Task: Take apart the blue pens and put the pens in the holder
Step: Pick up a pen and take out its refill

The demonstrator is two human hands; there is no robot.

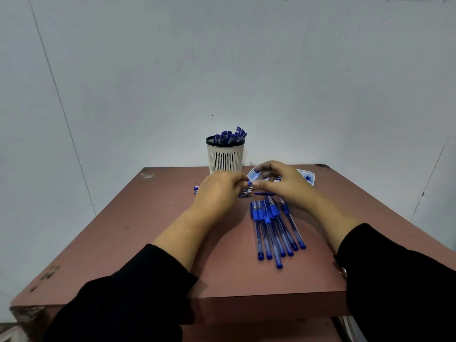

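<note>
Fingers: both hands curl their fingers (pixel 243 181) narrowly onto one small blue pen part (pixel 249 183) held between them, above the far middle of the surface.
Left hand (pixel 219 187): knuckles up, fingers bent toward the right, pinching the left end of the part; forearm runs back to a black sleeve (pixel 118 299).
Right hand (pixel 281 181): thumb and forefinger pinch the right end; the other fingers arch loosely above, holding nothing.
Surface (pixel 138 243): reddish-brown top, scuffed at the left edge and far left corner.
Room: plain pale wall (pixel 222 58) directly behind the surface.
Pens on surface (pixel 274 228): a bundle of blue pens lies side by side just near the right wrist, grips toward the hands, end caps toward the person.
Holder (pixel 225 156): white slotted cup with a black rim, upright at the far edge, just beyond the left hand; blue pens (pixel 230 137) stand in it.
Tray (pixel 309 177): white dish behind the right hand, partly hidden, some blue bits inside.
Small parts (pixel 246 193): a cluster of pen tips lies under the hands; details too small to tell.
</note>
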